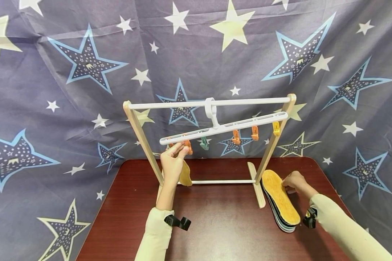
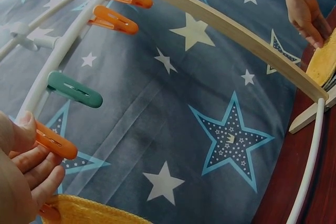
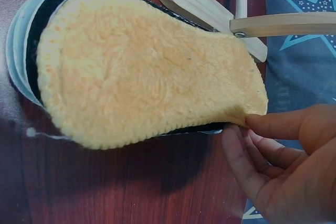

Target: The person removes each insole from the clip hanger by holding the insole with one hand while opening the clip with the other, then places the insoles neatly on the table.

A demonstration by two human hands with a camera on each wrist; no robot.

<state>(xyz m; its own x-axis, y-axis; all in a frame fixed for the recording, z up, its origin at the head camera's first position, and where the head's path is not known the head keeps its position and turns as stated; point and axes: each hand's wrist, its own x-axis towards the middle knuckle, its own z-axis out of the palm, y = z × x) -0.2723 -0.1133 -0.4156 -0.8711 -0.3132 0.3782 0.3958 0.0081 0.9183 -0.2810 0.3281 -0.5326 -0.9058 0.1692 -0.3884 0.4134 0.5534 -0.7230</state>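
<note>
A white clip hanger [image 1: 222, 127] hangs tilted from the rack's top bar, its left end lower. My left hand [image 1: 173, 161] holds an orange clothespin [image 2: 55, 142] near that low end, thumb above and fingers beneath. Partly hidden behind this hand, a yellow insole [image 1: 185, 174] hangs down from a clip at the hanger's left end. On the right, my right hand [image 3: 286, 156] pinches the side edge of a fuzzy yellow insole [image 3: 147, 66] between thumb and fingers. That insole lies on top of a stack of dark and grey insoles [image 1: 277, 214].
A wooden rack with a white top bar [image 1: 170, 105] stands on the dark red table [image 1: 215, 221]. Along the hanger are a green clothespin [image 1: 204, 143], two more orange ones and a yellow one [image 1: 276, 128]. Behind hangs a star-patterned cloth [image 1: 196, 54].
</note>
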